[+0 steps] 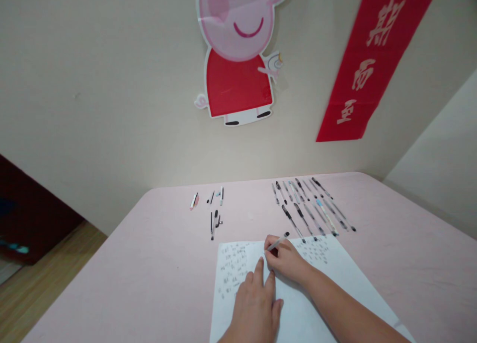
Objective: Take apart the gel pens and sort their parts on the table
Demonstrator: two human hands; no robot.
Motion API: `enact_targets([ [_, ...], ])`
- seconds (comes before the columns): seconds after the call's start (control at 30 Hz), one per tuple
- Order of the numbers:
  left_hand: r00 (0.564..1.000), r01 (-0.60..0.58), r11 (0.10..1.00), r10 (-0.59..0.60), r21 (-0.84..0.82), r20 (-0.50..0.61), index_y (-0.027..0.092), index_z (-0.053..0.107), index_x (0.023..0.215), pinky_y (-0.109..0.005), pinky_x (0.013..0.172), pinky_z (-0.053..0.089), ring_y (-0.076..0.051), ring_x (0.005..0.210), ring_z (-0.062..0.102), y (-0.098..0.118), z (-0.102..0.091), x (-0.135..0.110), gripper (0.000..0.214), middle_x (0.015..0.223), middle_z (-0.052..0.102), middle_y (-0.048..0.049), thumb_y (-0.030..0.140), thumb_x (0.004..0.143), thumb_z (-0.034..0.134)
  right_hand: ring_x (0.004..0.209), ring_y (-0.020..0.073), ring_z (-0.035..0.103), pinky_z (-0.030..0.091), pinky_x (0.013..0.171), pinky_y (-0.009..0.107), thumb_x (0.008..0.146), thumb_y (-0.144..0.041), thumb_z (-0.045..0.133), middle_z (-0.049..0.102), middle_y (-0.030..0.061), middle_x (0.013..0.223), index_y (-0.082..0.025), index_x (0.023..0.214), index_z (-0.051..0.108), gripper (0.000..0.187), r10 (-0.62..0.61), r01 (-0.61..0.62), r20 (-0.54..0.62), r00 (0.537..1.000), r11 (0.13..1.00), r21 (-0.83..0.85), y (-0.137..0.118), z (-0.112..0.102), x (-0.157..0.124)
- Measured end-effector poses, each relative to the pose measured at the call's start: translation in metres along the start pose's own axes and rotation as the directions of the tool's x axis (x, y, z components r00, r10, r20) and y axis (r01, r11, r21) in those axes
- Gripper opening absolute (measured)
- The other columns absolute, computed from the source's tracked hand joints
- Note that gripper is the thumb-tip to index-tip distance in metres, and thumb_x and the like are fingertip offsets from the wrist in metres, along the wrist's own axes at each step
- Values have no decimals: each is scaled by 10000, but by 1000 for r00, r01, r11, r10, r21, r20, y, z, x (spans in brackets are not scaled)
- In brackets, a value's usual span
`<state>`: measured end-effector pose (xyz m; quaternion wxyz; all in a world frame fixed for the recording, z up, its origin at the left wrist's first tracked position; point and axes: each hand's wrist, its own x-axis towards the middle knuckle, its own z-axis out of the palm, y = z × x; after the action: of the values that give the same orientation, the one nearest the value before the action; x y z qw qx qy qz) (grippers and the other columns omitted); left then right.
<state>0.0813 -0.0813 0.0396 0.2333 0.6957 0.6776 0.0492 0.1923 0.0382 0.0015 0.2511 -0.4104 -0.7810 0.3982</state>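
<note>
On the pink worktop (130,263), we rest the left hand (255,303) flat, fingers spread, on the paper (298,315). Our right hand (285,259) closes around the pen (278,240) over it. We judge the pen light, stiff and smooth; grip near the tip.

pink cartoon pig cutout (239,80) and red lettered banner (374,60) on the pale wall (112,95)

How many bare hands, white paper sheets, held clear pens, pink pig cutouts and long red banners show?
Bare left hand and right hand: 2
White paper sheet: 1
Held clear pen: 1
Pink pig cutout: 1
Long red banner: 1
Total: 6
</note>
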Motion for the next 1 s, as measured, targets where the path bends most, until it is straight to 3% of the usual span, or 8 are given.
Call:
enact_targets([
  [0.6, 1000, 10, 1000, -10, 22, 5, 211, 445, 1364, -453, 988, 394, -315, 1234, 435, 3, -4, -2, 529, 1524, 261, -94, 301, 843, 418, 521, 110, 447, 337, 504, 212, 739, -185, 497, 471, -55, 545, -202, 696, 538, 62, 11, -11, -84, 996, 1000, -3, 7, -1, 4],
  [1.0, 999, 13, 999, -14, 30, 37, 197, 432, 1378, -430, 1034, 357, -303, 1270, 417, -2, -4, 2, 548, 1524, 263, -88, 311, 842, 412, 644, 138, 523, 404, 602, 246, 776, -202, 495, 577, -13, 679, -191, 796, 610, 117, 7, 10, -92, 996, 983, 182, 5, -9, 5],
])
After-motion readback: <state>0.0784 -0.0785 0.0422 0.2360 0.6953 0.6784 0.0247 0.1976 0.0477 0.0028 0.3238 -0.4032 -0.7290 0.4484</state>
